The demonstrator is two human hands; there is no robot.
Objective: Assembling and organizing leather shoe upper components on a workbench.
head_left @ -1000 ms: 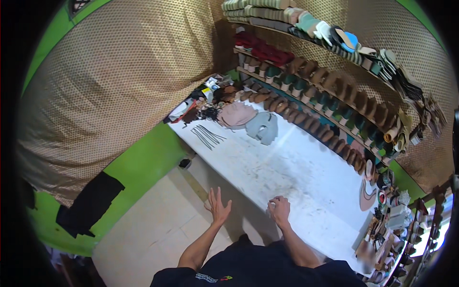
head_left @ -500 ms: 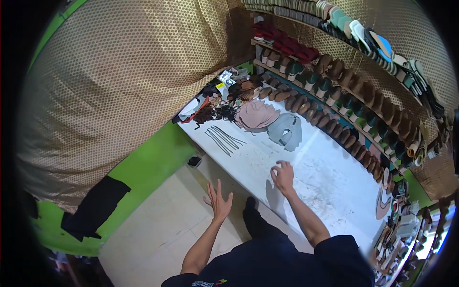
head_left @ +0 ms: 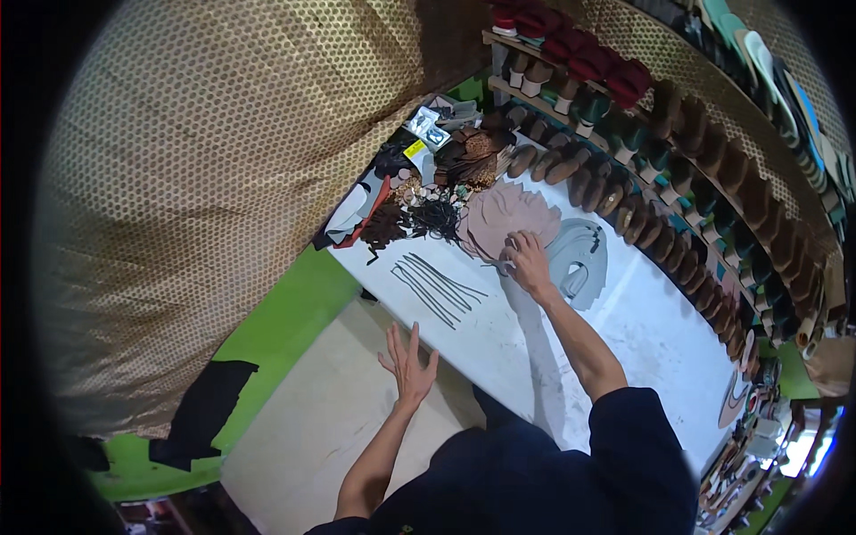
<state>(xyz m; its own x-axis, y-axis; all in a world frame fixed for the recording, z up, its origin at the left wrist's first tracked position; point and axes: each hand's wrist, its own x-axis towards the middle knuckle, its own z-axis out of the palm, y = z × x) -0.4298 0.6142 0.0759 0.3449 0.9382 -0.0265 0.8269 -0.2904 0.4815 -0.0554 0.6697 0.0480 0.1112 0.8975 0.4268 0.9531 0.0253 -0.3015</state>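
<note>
Pink cut pieces [head_left: 506, 212] lie in a loose, fanned pile on the white table [head_left: 495, 352], toward its far left end. Nearest the body, the left hand [head_left: 410, 364] hangs by the table's front edge, fingers spread, with nothing in it. Just past that edge, thin dark strips [head_left: 435, 292] lie side by side, and a low, sweeping wrist could drag them out of line. Beyond, the right hand [head_left: 529, 266] is at the pile's near edge with its fingers bent — whether they pinch a piece, or even touch one, I cannot tell. Good handling here probably means a light fingertip hold at one rim, since the pieces overlap and a hard press could slide several together. Working from the top seems safest. Keep the wrist clear of the grey pieces [head_left: 592, 254], stacked just beside on the right — and the fingers off the black laces [head_left: 434, 220] at the left. Farther back stands a row of brown shoes [head_left: 637, 223], best left unbumped.
</note>
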